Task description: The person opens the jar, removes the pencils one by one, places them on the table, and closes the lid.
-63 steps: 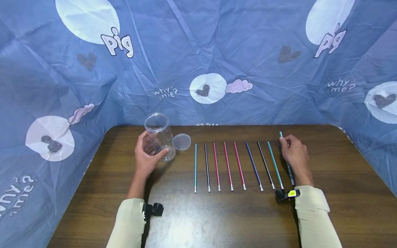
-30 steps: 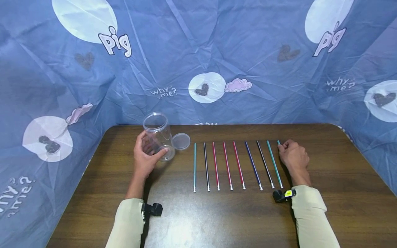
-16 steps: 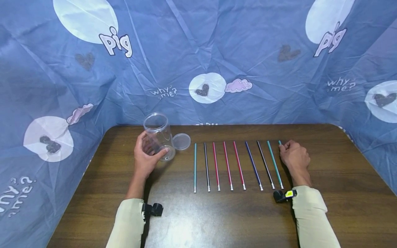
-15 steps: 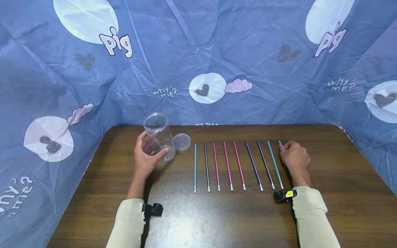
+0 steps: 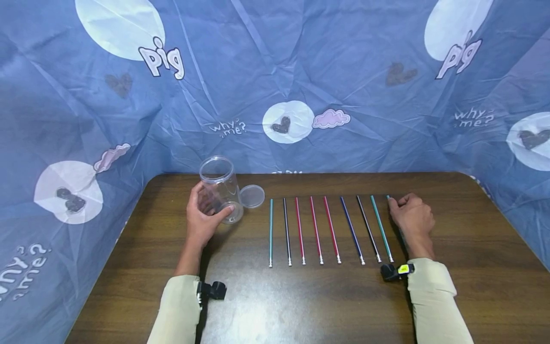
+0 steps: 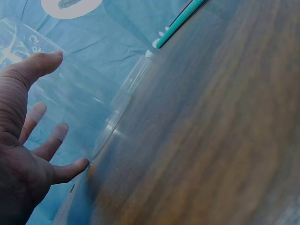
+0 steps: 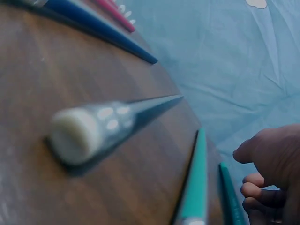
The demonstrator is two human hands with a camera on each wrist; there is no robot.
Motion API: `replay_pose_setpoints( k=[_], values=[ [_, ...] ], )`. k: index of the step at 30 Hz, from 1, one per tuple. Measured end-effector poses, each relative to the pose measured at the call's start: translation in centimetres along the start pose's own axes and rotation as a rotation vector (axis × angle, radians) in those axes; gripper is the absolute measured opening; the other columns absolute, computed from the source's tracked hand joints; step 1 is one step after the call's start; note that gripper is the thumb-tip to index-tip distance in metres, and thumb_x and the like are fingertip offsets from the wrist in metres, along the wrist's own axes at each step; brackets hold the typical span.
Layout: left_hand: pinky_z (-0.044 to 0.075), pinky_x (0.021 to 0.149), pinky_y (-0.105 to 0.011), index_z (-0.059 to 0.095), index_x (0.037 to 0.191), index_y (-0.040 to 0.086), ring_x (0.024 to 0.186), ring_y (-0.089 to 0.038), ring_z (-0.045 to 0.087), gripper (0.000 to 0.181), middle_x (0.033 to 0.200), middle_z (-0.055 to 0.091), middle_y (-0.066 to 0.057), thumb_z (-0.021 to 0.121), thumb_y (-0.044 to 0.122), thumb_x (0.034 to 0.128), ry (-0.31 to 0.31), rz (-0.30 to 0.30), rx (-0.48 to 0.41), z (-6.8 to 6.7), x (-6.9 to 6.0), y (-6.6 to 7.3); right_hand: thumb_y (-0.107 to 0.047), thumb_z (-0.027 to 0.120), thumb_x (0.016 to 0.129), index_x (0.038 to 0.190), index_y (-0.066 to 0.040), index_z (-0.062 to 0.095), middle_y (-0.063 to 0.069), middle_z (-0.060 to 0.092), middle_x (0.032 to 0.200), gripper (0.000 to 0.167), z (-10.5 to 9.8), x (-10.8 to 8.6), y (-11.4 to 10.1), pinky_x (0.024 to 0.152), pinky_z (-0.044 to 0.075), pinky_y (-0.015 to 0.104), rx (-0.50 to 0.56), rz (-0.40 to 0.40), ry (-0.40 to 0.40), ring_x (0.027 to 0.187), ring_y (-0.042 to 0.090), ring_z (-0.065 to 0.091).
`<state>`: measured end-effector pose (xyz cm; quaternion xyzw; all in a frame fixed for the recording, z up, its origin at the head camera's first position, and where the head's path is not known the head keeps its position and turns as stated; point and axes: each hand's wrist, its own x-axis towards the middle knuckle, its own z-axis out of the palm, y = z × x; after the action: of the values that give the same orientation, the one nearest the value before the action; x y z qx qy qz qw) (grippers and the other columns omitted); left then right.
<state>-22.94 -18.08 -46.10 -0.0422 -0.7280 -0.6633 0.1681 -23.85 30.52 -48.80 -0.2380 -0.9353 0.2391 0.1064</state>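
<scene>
My left hand [image 5: 203, 217] holds a clear plastic jar [image 5: 221, 186] standing upright on the table, thumb across its near side and fingers behind it. The jar's mouth is uncovered. At the far right, my right hand [image 5: 413, 217] is beside the last green pencil [image 7: 229, 197], which lies on the table and is mostly hidden in the head view. A small gap shows between that pencil and the loosely bent fingers [image 7: 253, 190] in the right wrist view. To the left of it lies another green pencil [image 5: 381, 228].
A round clear lid [image 5: 252, 196] lies beside the jar. Several pencils run in a row, erasers toward me: teal [image 5: 271, 231], black [image 5: 287, 231], red [image 5: 316, 229], blue [image 5: 352, 229] and black [image 5: 368, 229]. A blue printed cloth [image 5: 343, 71] hangs behind the wooden table [image 5: 301, 306].
My right hand has lowered the last green pencil to the table at the row's right end, released it and shifted slightly right. The left hand and jar have stayed put.
</scene>
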Motion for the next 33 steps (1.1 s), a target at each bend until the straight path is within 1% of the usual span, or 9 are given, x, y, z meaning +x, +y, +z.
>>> replay_pose_setpoints(
  k=[4,8,9,13,17,20,27,30,33],
  values=[
    [0.043,0.094,-0.062,0.041,0.144,0.004,0.120,-0.040,0.054,0.084,0.136,0.053,-0.028,0.083,-0.009,0.0719,0.002,-0.009,0.002,-0.1,0.1,-0.5,-0.047,0.057,0.094,0.098,-0.005,0.063,0.022,0.068,0.104,0.043,-0.7,-0.2,-0.6,0.073,0.044,0.060,0.054,0.008,0.048,0.101,0.049,0.060],
    [0.043,0.094,-0.061,0.042,0.143,0.005,0.120,-0.041,0.054,0.084,0.136,0.053,-0.027,0.083,-0.007,0.0718,0.003,-0.018,0.005,-0.1,0.1,-0.4,-0.052,0.055,0.094,0.104,-0.005,0.064,0.019,0.069,0.105,0.048,-1.3,-0.3,-1.4,0.076,0.044,0.059,0.082,0.005,0.039,0.104,0.047,0.060],
    [0.043,0.094,-0.062,0.042,0.143,0.004,0.120,-0.042,0.054,0.083,0.136,0.053,-0.028,0.083,-0.008,0.0718,-0.001,-0.019,0.004,-0.1,0.0,0.1,-0.052,0.054,0.094,0.105,-0.005,0.064,0.019,0.069,0.106,0.050,-1.4,-0.3,-1.6,0.077,0.044,0.059,0.086,0.006,0.034,0.105,0.047,0.059],
    [0.045,0.093,-0.060,0.041,0.143,0.003,0.120,-0.040,0.055,0.083,0.135,0.054,-0.026,0.083,-0.007,0.0720,0.004,-0.018,0.022,-0.1,-0.1,0.2,-0.053,0.054,0.095,0.110,-0.003,0.063,0.018,0.070,0.104,0.053,-1.9,-0.6,-2.2,0.079,0.044,0.059,0.106,-0.015,0.035,0.106,0.045,0.059],
    [0.046,0.091,-0.058,0.042,0.143,0.003,0.117,-0.038,0.056,0.084,0.134,0.055,-0.025,0.083,-0.008,0.0715,0.006,-0.003,0.016,0.0,0.0,0.0,-0.052,0.054,0.095,0.114,-0.002,0.062,0.017,0.071,0.101,0.053,-2.3,-1.2,-3.2,0.079,0.044,0.057,0.135,-0.098,0.054,0.102,0.043,0.062],
    [0.046,0.089,-0.056,0.042,0.143,0.002,0.115,-0.036,0.057,0.084,0.133,0.056,-0.024,0.083,-0.008,0.0713,0.008,0.011,0.000,0.0,0.1,-0.2,-0.050,0.056,0.096,0.114,-0.002,0.061,0.016,0.071,0.098,0.051,-2.3,-1.9,-4.6,0.077,0.044,0.057,0.153,-0.175,0.059,0.097,0.042,0.063],
    [0.044,0.090,-0.062,0.040,0.143,0.002,0.115,-0.038,0.055,0.085,0.134,0.051,-0.030,0.083,-0.009,0.0713,-0.002,0.025,-0.019,-0.2,0.1,-0.1,-0.048,0.059,0.095,0.115,-0.003,0.060,0.014,0.072,0.095,0.049,-2.0,-3.8,-7.9,0.074,0.044,0.057,0.127,-0.296,0.004,0.092,0.039,0.065],
    [0.043,0.091,-0.064,0.039,0.142,0.002,0.114,-0.038,0.055,0.084,0.133,0.050,-0.032,0.083,-0.010,0.0709,-0.002,0.030,-0.008,-0.2,0.1,0.0,-0.046,0.061,0.094,0.113,-0.005,0.061,0.012,0.072,0.093,0.046,-1.7,-4.6,-8.9,0.072,0.045,0.057,0.120,-0.341,0.001,0.091,0.038,0.065],
    [0.043,0.091,-0.063,0.039,0.141,0.002,0.113,-0.038,0.055,0.084,0.132,0.051,-0.032,0.083,-0.010,0.0703,-0.002,0.034,0.000,-0.1,0.1,0.1,-0.044,0.064,0.093,0.110,-0.005,0.062,0.011,0.071,0.089,0.043,-1.1,-5.4,-10.0,0.070,0.045,0.055,0.127,-0.395,0.002,0.086,0.035,0.066]
  ],
)
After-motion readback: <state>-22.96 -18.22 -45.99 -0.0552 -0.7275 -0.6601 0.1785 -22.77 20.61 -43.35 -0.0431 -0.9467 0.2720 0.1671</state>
